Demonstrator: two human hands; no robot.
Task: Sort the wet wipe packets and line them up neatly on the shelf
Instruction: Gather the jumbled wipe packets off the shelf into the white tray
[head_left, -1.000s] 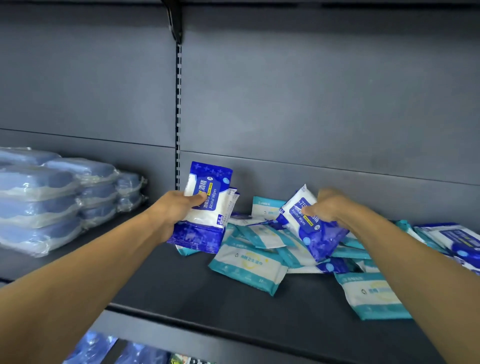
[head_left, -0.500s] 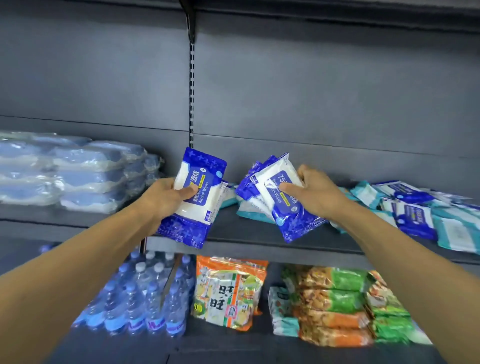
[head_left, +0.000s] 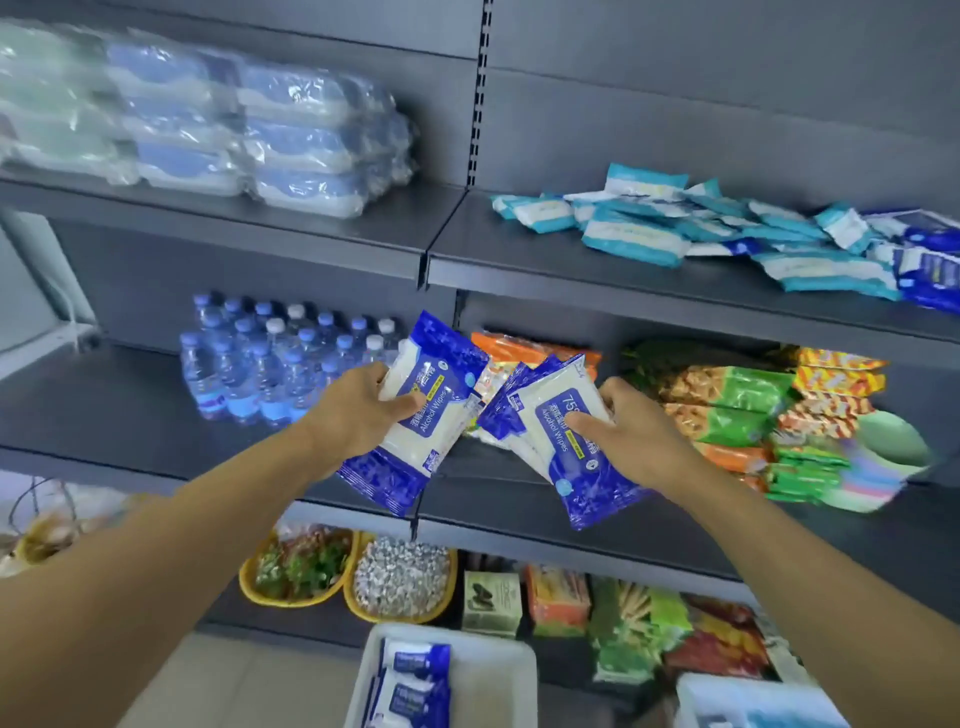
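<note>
Left hand (head_left: 363, 410): one blue alcohol wipes packet (head_left: 423, 415) is gripped, thumb across its front, held in front of the middle shelf.
Right hand (head_left: 631, 436): a fanned bunch of blue packets (head_left: 561, 436) is pinched; at least three are counted, edges overlapping.
Upper shelf (head_left: 597, 270): a loose heap of teal wipe packets (head_left: 631, 236) is left, roughly a dozen; the count is blurred.
White bin (head_left: 498, 675): two blue packets (head_left: 410, 680) are seen inside, below the hands.
</note>
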